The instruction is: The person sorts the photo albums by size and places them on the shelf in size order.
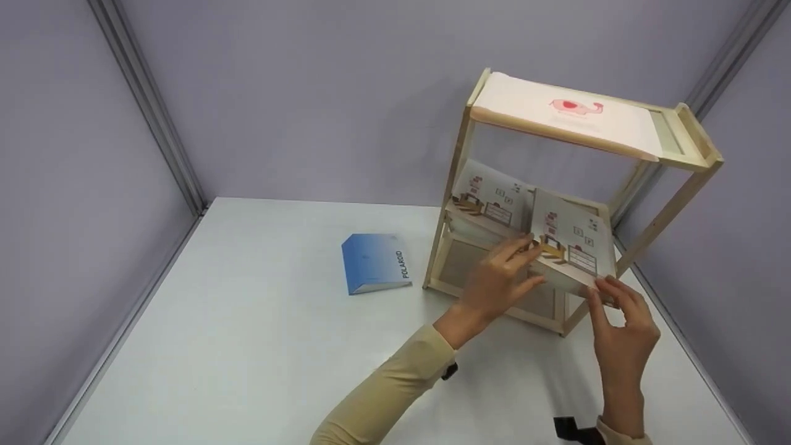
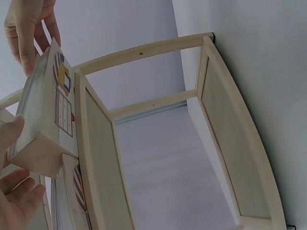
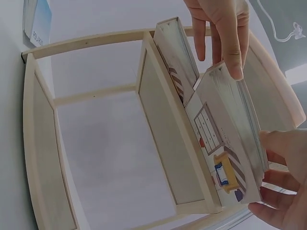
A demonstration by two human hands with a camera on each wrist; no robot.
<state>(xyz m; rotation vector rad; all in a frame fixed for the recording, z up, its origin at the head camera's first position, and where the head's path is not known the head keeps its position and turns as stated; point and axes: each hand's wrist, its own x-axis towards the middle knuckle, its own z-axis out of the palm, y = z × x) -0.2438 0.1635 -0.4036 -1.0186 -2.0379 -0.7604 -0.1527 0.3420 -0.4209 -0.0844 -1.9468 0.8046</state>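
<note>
A thick book (image 1: 571, 232) with a printed toy-scene cover leans on the right part of a wooden rack's middle level. My right hand (image 1: 624, 321) pinches its lower right corner, thumb against the page edges and fingers on the other side. At its lower left corner is my left hand (image 1: 500, 281); in the left wrist view the thumb (image 2: 13, 129) rests at the book's edge, while the loosely extended fingers (image 2: 21, 187) stand off the corner. A matching book (image 1: 491, 198) leans to the left, partly overlapped by the first in the right wrist view.
The wooden rack (image 1: 456, 164) has a fabric sling (image 1: 519, 99) with a pink elephant on top and panels (image 1: 460, 262) below. Left of it on the white table (image 1: 259, 321) lies a blue wedge-shaped item (image 1: 374, 259) marked POLAROID. Walls stand behind and at both sides.
</note>
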